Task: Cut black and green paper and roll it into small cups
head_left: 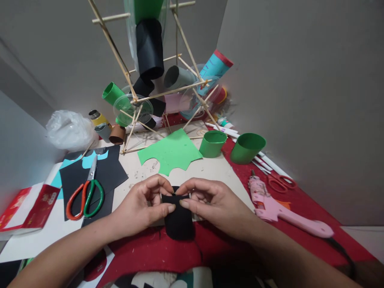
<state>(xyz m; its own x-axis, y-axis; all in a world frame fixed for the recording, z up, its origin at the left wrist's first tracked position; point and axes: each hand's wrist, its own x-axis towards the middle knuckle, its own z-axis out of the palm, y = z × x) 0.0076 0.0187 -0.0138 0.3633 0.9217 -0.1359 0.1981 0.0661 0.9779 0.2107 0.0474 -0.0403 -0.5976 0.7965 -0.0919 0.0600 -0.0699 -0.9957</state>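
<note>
Between my two hands is a black paper tube (pixel 179 224), close to the front of the work surface. My left hand (pixel 147 202) pinches its upper rim from the left, thumb on the near side and fingers behind. From the right, my right hand (pixel 207 200) pinches the same rim, its thumb beside the other one. The fingertips partly cover the rim. Just beyond my hands lies a bright green sheet (pixel 174 150) with curved cut-outs along its near edge.
A wooden stick frame (pixel 171 94) with paper tubes stands at the back. Green-and-red-handled scissors (pixel 87 196) rest on black sheets at left. Two green paper rings (pixel 212 145), a pink glue gun (pixel 285 212) with a cord and red scissors (pixel 280 183) are at right.
</note>
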